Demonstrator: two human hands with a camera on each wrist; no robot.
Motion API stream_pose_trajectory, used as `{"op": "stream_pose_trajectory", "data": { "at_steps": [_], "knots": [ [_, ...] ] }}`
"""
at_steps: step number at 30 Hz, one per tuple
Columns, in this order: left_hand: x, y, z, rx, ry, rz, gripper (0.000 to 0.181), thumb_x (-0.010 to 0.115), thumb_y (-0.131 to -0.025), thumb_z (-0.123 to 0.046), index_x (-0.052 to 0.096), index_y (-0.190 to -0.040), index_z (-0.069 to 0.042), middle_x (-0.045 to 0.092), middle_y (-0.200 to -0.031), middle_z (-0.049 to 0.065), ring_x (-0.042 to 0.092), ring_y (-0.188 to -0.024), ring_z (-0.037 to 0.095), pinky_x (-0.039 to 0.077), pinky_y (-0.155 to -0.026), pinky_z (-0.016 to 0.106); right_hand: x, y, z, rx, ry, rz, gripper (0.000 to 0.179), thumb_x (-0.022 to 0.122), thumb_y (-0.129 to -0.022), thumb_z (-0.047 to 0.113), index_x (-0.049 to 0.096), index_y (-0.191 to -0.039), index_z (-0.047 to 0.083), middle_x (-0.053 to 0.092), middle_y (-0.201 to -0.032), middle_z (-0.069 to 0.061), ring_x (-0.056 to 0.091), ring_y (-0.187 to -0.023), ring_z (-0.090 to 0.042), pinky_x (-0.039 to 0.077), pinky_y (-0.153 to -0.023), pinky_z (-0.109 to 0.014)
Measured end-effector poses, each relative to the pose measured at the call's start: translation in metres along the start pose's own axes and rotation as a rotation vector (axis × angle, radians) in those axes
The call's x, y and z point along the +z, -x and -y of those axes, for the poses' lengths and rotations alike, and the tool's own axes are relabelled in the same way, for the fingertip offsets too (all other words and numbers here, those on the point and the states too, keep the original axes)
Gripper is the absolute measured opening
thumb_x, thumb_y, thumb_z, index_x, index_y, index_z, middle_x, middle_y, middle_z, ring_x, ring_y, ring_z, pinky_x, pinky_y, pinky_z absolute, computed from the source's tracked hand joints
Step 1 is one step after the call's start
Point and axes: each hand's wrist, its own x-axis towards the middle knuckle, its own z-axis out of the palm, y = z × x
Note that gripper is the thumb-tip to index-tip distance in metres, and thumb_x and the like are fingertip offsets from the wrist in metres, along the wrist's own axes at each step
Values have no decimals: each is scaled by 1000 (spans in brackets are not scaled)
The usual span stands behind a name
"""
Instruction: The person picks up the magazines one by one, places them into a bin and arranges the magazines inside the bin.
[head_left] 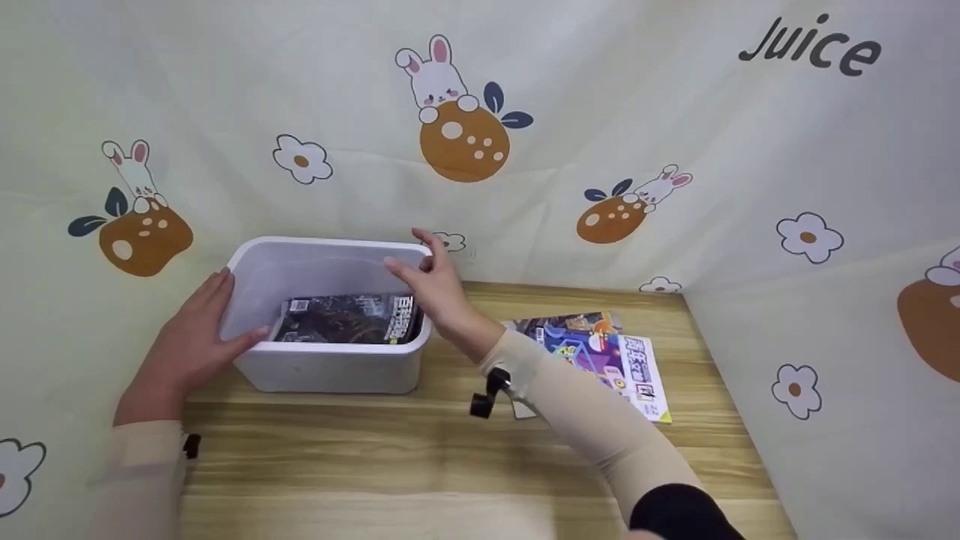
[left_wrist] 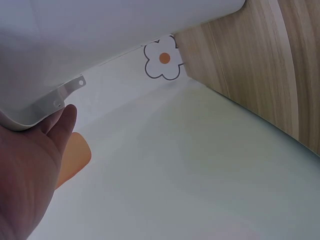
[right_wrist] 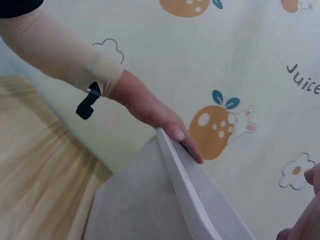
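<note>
A white plastic storage bin (head_left: 334, 369) stands on the wooden table against the back curtain. Inside it lies a dark-covered magazine (head_left: 341, 319) with white lettering along one end. My left hand (head_left: 191, 337) grips the bin's front left corner, thumb over the front rim and fingers along the outer left side. From below, the left wrist view shows those fingers (left_wrist: 65, 127) under the rim. At the back right corner is my right hand (head_left: 448, 296), its thumb and index finger spread apart over the rim. Only its fingertips (right_wrist: 314, 176) enter the right wrist view, at the right edge.
Right of the bin, colourful magazines (head_left: 600, 367) overlap on the table (head_left: 420, 465), partly behind my right forearm. A pale curtain (head_left: 525, 217) printed with rabbits, oranges and flowers surrounds the table at the back and sides. Small black clips (head_left: 489, 394) sit at my wrists.
</note>
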Motion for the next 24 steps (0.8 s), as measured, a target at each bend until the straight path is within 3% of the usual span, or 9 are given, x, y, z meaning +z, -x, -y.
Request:
{"op": "stream_pose_trajectory", "data": {
  "at_steps": [5, 10, 15, 18, 21, 24],
  "knots": [
    [0, -1, 0, -14, 1, 11, 117, 70, -99, -68, 9, -178, -7, 11, -183, 26, 15, -165, 55, 23, -119, 87, -60, -1, -19, -79, 28, 19, 54, 85, -98, 14, 62, -146, 9, 53, -94, -1, 54, -81, -12, 50, -70, -24],
    [0, 0, 0, -22, 3, 14, 117, 71, -99, -66, 8, -178, -7, 11, -183, 26, 14, -165, 55, 23, -117, 88, -136, 8, -61, -45, 182, 50, 56, 84, -100, 22, 59, -148, 9, 56, -109, -7, 58, -90, -16, 54, -75, -29],
    [2, 2, 1, -28, 11, 19, 116, 70, -99, -67, 8, -178, -9, 9, -183, 24, 12, -166, 54, 21, -118, 87, -214, 25, -99, 17, 419, 33, 64, 85, -101, 29, 55, -155, 10, 51, -127, -19, 61, -101, -26, 57, -79, -37],
    [2, 1, 3, -14, 13, 16, 116, 70, -99, -67, 9, -178, -7, 11, -183, 25, 13, -166, 53, 21, -120, 86, -260, 34, -118, 62, 552, 7, 77, 87, -99, 31, 49, -162, 7, 47, -137, -27, 64, -115, -39, 60, -92, -49],
    [2, -1, 4, -1, 14, 7, 115, 71, -100, -65, 11, -177, -5, 12, -183, 25, 13, -167, 52, 21, -121, 85, -302, 43, -129, 144, 691, -8, 94, 89, -97, 36, 38, -170, 7, 38, -149, -36, 56, -132, -51, 54, -109, -63],
    [2, -2, 4, 1, 14, 2, 115, 71, -100, -65, 11, -178, -5, 12, -183, 25, 13, -167, 51, 21, -122, 84, -340, 56, -136, 264, 818, -8, 112, 91, -93, 44, 24, -177, 10, 27, -159, -41, 44, -141, -60, 44, -117, -72]
  ]
}}
